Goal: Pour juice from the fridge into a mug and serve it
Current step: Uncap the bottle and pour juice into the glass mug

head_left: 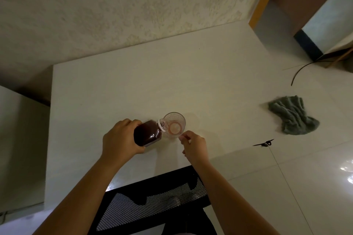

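A clear plastic bottle (148, 134) of dark red juice is tilted to the right, its open white neck over the rim of a clear ribbed glass (174, 124). The glass stands upright on the white table (133, 82) with a thin pinkish layer at its bottom. My left hand (120, 139) grips the bottle's base end. My right hand (194, 145) sits just to the near right of the glass, fingertips touching its lower rim; the fingers pinch something small and pale, which I cannot identify.
A black mesh chair back (152, 200) stands at the table's near edge. On the tiled floor to the right lie a grey cloth (292, 116), a small black object (264, 144) and a black cable (299, 74). A textured wall runs behind the table.
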